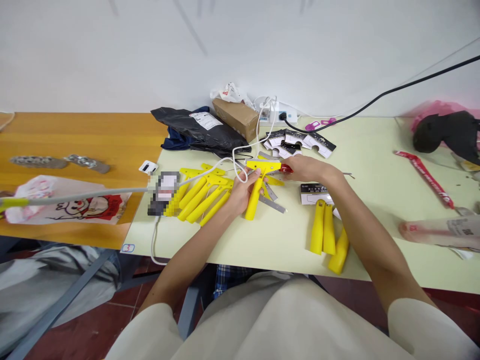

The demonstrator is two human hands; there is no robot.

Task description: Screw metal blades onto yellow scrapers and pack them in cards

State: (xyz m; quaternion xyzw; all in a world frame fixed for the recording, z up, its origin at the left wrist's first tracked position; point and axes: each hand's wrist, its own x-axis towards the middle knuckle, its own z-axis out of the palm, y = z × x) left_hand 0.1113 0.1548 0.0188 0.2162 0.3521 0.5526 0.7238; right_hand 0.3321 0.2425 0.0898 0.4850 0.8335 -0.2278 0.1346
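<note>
My left hand (243, 194) is closed around a yellow T-shaped scraper (254, 197), its wide head turned away from me. Close to the right end of that head, my right hand (300, 167) is closed on a red tool handle (286, 169); the rest of the tool is mostly hidden. Flat metal blades (273, 204) lie under and beside the held scraper. To the left, several more yellow scrapers (200, 200) lie in a row, partly overlapping. Below my right forearm rest yellow handles (317, 230) beside a black-and-white card (314, 194).
Printed cards (318, 144), a power strip (288, 116), a brown box (238, 117) and a black parcel (202, 131) sit toward the wall. A white cable (240, 150) hangs across the work area. A bottle (442, 231) and red wrapper (427, 177) lie right.
</note>
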